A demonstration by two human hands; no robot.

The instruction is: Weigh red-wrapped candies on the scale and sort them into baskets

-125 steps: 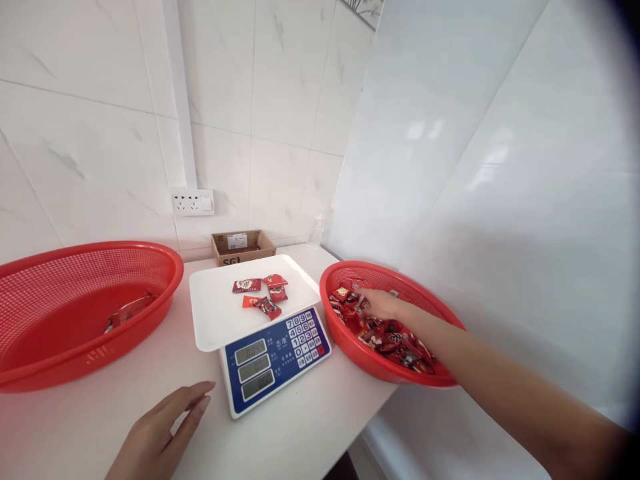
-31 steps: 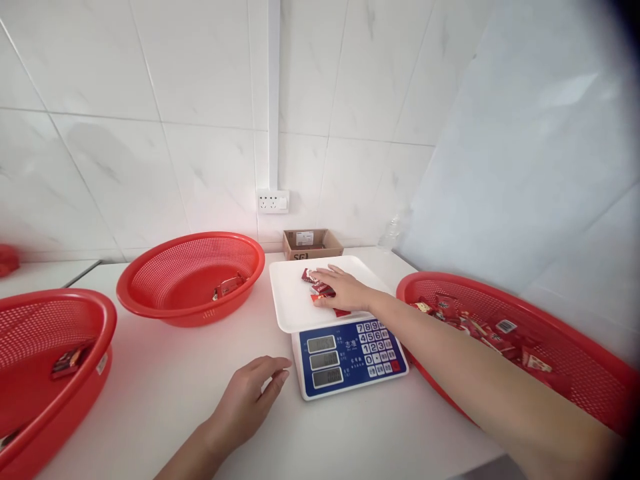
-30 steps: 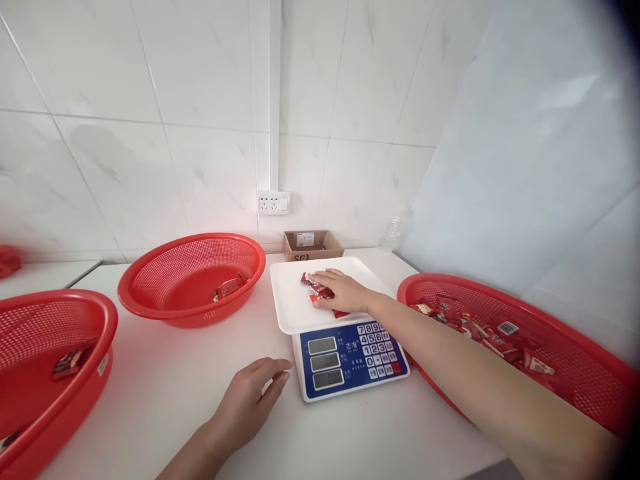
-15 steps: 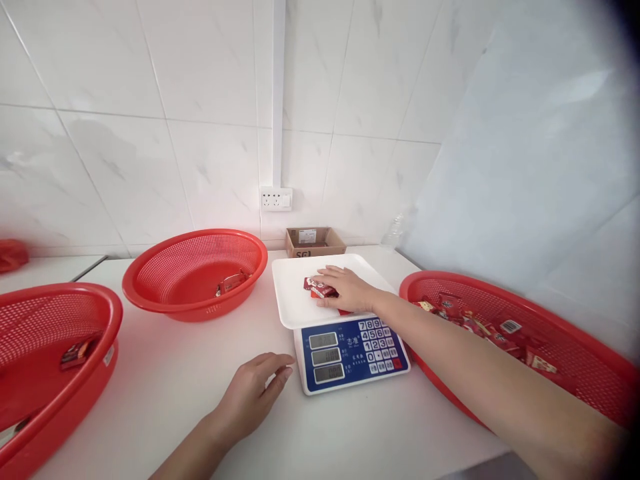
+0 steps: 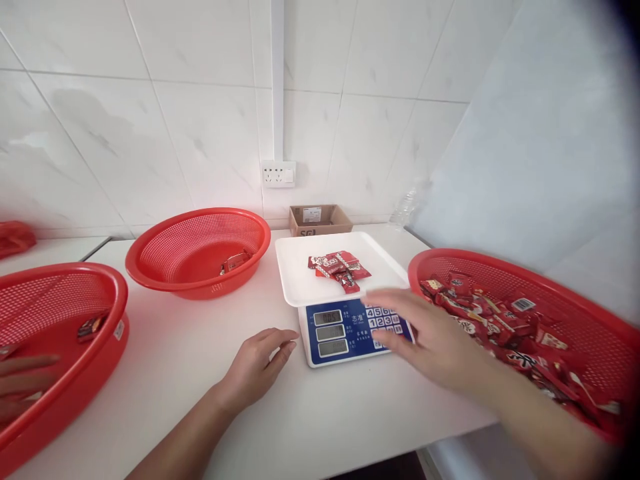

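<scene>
A small pile of red snack packets lies on the white pan of a digital scale with a blue keypad panel. My right hand hovers over the right of the keypad, thumb and fingers apart, holding nothing. It hides part of the keys. My left hand is on the tabletop just left of the scale, empty, with a gap between thumb and fingers. Beyond my right hand, a large red basket holds many similar red packets.
At the back left stands a red basket with a few packets. Another red basket at far left has another person's blurred hand inside. Behind the scale are a cardboard box and a clear plastic item against the wall.
My right hand has let go of the packets on the pan and drawn back over the keypad. Another person's hand has entered the far-left basket. The view has tilted down slightly.
</scene>
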